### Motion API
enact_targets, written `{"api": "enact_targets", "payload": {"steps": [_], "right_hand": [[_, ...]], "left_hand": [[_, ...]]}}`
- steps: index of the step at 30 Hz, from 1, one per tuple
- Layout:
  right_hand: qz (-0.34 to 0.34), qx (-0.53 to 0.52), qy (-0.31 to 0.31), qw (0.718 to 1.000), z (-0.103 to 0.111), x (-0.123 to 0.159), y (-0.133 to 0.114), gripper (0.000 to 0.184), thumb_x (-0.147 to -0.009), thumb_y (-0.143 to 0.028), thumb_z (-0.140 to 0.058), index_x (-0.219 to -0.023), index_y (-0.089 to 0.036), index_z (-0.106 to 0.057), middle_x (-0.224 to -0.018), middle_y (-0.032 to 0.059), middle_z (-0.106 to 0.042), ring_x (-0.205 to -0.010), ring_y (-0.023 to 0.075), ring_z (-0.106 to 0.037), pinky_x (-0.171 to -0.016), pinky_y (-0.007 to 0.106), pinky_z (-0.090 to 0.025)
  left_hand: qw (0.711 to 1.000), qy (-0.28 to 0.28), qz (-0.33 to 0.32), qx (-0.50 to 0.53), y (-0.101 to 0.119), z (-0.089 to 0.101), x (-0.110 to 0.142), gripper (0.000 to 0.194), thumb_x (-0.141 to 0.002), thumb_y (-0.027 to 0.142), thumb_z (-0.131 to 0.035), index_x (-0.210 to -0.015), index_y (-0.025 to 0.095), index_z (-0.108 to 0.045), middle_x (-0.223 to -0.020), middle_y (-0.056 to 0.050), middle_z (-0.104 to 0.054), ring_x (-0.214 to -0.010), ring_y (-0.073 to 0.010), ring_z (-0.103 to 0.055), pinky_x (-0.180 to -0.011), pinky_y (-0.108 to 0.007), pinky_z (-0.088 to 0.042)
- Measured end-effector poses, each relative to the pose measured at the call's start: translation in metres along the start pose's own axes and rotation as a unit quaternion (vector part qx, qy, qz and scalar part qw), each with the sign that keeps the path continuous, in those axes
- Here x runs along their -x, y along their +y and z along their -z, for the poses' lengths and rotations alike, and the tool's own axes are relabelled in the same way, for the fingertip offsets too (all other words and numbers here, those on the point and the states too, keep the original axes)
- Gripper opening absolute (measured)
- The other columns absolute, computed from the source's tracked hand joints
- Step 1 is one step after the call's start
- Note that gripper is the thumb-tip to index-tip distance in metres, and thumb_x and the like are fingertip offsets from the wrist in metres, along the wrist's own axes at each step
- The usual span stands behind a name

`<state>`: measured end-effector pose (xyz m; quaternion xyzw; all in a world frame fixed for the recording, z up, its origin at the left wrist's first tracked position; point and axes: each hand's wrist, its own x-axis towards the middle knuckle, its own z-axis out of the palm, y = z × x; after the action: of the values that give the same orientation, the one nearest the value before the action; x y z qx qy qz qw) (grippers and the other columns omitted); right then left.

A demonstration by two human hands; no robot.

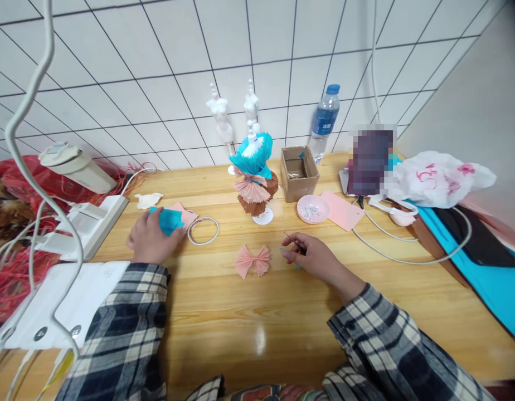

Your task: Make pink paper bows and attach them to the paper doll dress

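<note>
My left hand (151, 236) has its fingers and thumb closed on a piece of blue crepe paper (170, 221), above the table's left side. Partly behind it lies a pink paper piece (183, 215), beside a pale ring (203, 231). A thin, dark pointed tool (300, 247) is pinched in my right hand (314, 256); its exact kind is unclear. Small blue bits show under those fingers. Between my hands a pleated pink paper bow (252, 261) lies flat. Behind it stands a small white mannequin dressed in blue, pink and brown pleated paper (253, 161).
White mannequins (220, 114) stand by the tiled wall. Right of centre are a cardboard box (299, 186), a bowl of beads (313, 209), a pink card (343, 210) and a water bottle (325, 114). Cables and a power strip (101, 223) crowd the left.
</note>
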<state>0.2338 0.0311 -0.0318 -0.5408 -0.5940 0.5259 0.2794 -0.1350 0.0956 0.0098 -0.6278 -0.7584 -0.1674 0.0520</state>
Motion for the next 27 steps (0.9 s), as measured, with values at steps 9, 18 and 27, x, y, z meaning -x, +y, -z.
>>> {"api": "enact_targets", "payload": {"steps": [9,18,27], "right_hand": [[0.042,0.066,0.057,0.995,-0.002,-0.001,0.007,0.041,-0.078,-0.028,-0.064,-0.119,-0.02,-0.06,-0.089,0.0036,-0.069,-0.078,0.0168,-0.063,-0.07,0.03,-0.046],[0.04,0.253,0.17,0.952,0.016,0.004,0.0,0.041,-0.084,-0.033,-0.057,-0.124,-0.023,-0.058,-0.096,0.0056,-0.071,-0.079,0.0209,-0.064,-0.069,0.031,-0.045],[0.065,0.45,0.204,0.867,0.019,0.01,-0.004,0.036,-0.085,-0.029,-0.058,-0.12,-0.024,-0.061,-0.11,0.0078,-0.065,-0.101,0.0272,-0.054,-0.081,0.037,-0.038]], "left_hand": [[0.927,-0.118,-0.325,0.148,0.071,0.0,0.058,0.031,-0.082,0.023,-0.054,-0.112,0.024,-0.064,-0.119,-0.008,-0.059,-0.113,-0.0253,-0.05,-0.1,-0.04,-0.033],[0.898,-0.276,-0.289,0.184,0.095,-0.013,0.075,0.017,-0.075,0.037,-0.068,-0.077,0.02,-0.064,-0.106,-0.006,-0.062,-0.101,-0.0244,-0.053,-0.09,-0.041,-0.034],[0.781,-0.399,0.007,0.481,0.096,-0.009,0.083,0.034,-0.071,0.038,-0.073,-0.092,0.016,-0.06,-0.072,0.001,-0.064,-0.062,-0.0119,-0.055,-0.059,-0.024,-0.041]]}}
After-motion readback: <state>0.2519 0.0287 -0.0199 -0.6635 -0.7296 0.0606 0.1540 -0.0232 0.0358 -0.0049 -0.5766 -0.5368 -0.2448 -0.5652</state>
